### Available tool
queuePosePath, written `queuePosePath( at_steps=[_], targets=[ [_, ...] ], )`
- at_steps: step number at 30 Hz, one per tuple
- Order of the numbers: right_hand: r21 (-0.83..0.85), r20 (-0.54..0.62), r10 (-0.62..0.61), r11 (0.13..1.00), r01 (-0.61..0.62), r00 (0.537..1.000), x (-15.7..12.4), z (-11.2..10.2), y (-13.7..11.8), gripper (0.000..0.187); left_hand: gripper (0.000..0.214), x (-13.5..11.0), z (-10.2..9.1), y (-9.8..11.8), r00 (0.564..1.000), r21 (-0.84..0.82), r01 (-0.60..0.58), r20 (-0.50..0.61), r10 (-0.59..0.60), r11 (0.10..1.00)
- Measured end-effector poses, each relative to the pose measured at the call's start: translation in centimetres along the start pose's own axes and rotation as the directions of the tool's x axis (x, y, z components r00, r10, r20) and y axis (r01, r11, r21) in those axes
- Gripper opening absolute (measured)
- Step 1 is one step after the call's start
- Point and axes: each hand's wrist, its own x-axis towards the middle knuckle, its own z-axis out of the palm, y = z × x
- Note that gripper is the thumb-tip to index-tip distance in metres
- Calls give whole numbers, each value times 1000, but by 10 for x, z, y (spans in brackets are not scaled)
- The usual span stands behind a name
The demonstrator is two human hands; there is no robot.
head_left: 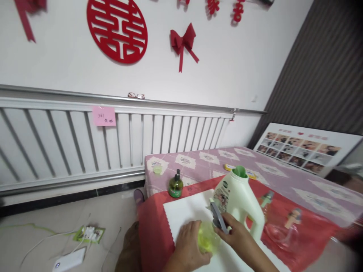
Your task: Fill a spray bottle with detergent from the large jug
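Note:
A see-through bottle (pixel 206 241) with yellow liquid in its lower part is wrapped by the fingers of my left hand (pixel 187 241). My right hand (pixel 234 232) grips a grey-and-white trigger spray head (pixel 217 216) at the top of that bottle; whether it is screwed on cannot be made out. Just beyond my right hand stands a large pale green detergent jug (pixel 236 192), its open neck showing a darker green inside. Under these lies a white scalloped-edge mat (pixel 177 211) on a red cloth (pixel 154 217). A green pump bottle (pixel 176 186) stands at the mat's far left corner.
Clear bottles with spray heads (pixel 292 226) lie right of the jug. A pale green cap (pixel 157 169) and a yellow-edged flat item (pixel 229 167) rest on the patterned bedcover (pixel 210 166). A radiator (pixel 124 139) lines the wall; cables and a white power bank (pixel 69 260) lie on the floor.

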Motion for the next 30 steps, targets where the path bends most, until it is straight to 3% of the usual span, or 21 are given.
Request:
queuePosePath(
  at_steps=[5,10,18,26,30],
  targets=[
    [-121,19,-40,992,42,999,5,1,5,22,91,0,-4,1,1000,-24,-16,-13,15,1000],
    [-70,56,-21,997,25,998,8,-3,14,33,95,1,-4,0,1000,-65,-29,-1,29,997],
    [-49,78,-56,997,60,995,11,-5,22,29,94,1,-10,2,1000,-87,-20,10,21,996],
    [-71,49,-70,995,73,996,14,-4,13,38,98,6,-23,5,992,-172,43,121,-23,984],
    [-134,-40,-128,983,122,991,20,5,36,42,107,10,-29,13,992,-329,54,123,-14,943]
  ],
)
